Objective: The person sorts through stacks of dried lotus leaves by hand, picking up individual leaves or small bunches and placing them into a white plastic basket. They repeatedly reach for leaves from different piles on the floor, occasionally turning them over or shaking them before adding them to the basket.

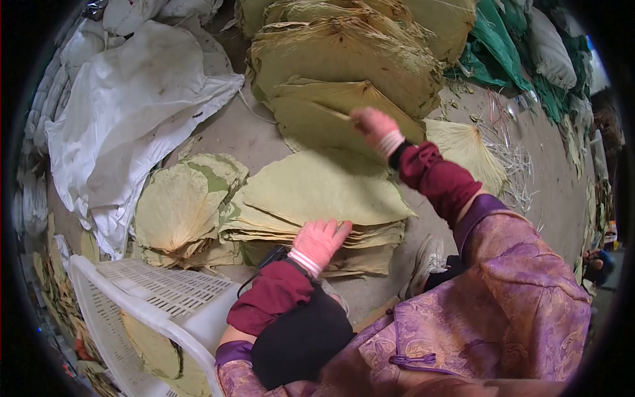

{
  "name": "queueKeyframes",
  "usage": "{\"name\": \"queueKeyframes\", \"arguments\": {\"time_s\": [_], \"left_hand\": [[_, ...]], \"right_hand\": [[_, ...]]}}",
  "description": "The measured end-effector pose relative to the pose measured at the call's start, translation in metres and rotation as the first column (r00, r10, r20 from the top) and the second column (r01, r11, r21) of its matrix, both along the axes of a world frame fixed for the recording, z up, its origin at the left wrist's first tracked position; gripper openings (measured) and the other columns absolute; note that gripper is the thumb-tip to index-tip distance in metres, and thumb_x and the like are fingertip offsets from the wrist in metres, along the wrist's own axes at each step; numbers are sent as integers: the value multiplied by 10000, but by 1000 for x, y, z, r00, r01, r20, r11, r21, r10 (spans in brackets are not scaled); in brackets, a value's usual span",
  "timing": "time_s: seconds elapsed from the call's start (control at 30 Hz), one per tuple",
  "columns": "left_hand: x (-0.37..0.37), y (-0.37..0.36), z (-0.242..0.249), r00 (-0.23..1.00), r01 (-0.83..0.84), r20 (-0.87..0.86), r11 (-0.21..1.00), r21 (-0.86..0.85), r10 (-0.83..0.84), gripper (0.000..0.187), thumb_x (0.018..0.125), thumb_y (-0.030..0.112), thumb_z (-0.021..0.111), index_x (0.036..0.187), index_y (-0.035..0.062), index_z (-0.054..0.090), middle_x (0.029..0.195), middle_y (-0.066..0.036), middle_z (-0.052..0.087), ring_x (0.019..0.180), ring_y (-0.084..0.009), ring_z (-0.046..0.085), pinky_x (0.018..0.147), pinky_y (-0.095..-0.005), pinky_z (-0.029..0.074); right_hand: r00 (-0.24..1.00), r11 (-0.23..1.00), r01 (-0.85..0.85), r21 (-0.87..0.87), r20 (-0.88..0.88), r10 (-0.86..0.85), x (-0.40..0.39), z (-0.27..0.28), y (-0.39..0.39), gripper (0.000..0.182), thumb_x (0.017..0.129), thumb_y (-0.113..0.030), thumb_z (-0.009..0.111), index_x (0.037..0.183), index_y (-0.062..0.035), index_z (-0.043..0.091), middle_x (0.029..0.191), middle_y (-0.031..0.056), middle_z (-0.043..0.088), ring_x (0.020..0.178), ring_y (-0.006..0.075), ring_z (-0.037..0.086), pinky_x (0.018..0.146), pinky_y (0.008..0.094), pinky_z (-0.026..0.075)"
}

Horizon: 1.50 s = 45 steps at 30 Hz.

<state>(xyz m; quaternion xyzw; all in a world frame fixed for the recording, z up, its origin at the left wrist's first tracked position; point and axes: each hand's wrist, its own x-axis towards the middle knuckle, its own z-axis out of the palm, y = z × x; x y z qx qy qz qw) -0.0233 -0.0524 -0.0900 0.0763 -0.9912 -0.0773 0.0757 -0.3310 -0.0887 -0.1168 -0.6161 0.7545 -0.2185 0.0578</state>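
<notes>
My left hand (321, 243), in a pink-and-white glove, lies on the front edge of a stack of folded dried leaves (324, 188), its fingers stretched out. My right hand (377, 129), gloved alike and slightly blurred, is closed at a large dried leaf (317, 119) at the front of the tall leaf pile (344, 59). Its fingertips seem to pinch that leaf's edge; the exact grip is hard to see. A smaller stack of round leaves (182, 205) sits left of the folded stack.
A white plastic basket (159, 317) with leaves inside stands at lower left. White sacking (139, 112) covers the left floor. At right lie a single pale leaf (466, 149) and loose white strips (519, 165). Green netting and sacks (496, 46) stand at upper right.
</notes>
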Motion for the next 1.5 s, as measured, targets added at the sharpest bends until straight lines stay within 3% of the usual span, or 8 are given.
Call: {"name": "queueKeyframes", "arguments": {"time_s": [0.33,0.5,0.83,0.93,1.0,1.1,1.27,1.5], "left_hand": [[-3,-6,15,979,-147,-126,983,106,160,440,729,58,558,1164,14,505,897,-101,556,685,-243,561,607,-342,449],[-2,-6,13,979,-122,-163,992,29,125,449,735,93,559,1177,34,505,875,-75,547,781,-218,547,668,-347,450],[-1,-2,-2,990,-19,-134,991,134,37,468,728,92,569,1189,50,502,1043,-135,547,980,-299,544,702,-342,506],[-2,-4,-25,962,-31,-272,999,10,32,479,737,93,570,1209,73,486,1159,-149,520,977,-307,556,669,-338,510],[0,-2,-22,951,-60,-304,997,-37,46,485,742,96,570,1218,83,478,1210,-154,501,971,-313,563,662,-340,509],[-1,-3,7,982,-74,-174,997,33,78,501,742,83,565,1232,72,462,1139,-142,535,914,-290,582,657,-346,507],[-5,-3,19,994,-81,-57,987,140,90,477,764,105,540,1232,59,462,936,-86,562,813,-222,581,700,-328,478],[3,-1,-5,997,-47,-65,997,56,51,525,771,130,503,1286,75,413,883,-73,527,764,-198,562,722,-327,432]], "right_hand": [[386,715,-681,156,907,170,60,32,55,262,925,-258,492,1024,-43,605,957,77,627,929,175,565,851,300,446],[970,962,239,-133,-13,-242,-42,32,-42,463,809,-314,610,1238,-169,514,1242,118,507,1074,304,541,889,365,458],[965,990,-84,115,-239,110,-2,12,-4,99,774,-188,558,794,-94,584,760,137,591,723,316,591,624,408,482],[906,956,-289,44,337,258,59,-21,59,226,825,-268,595,946,-83,549,818,163,605,731,329,590,651,377,484],[503,904,-411,114,856,121,93,12,83,215,846,-239,618,945,-75,522,727,39,543,703,143,523,651,287,446],[270,788,-597,151,963,21,82,34,70,201,850,-180,623,986,-46,563,811,9,570,790,102,526,691,253,451],[961,979,192,-63,213,-174,-31,19,-33,521,759,-318,684,1192,-79,521,1155,143,569,1045,289,562,878,365,454],[945,986,129,104,-313,-90,-34,25,-41,449,766,-239,625,1195,-214,496,1040,110,587,1009,307,556,839,391,449]]}}
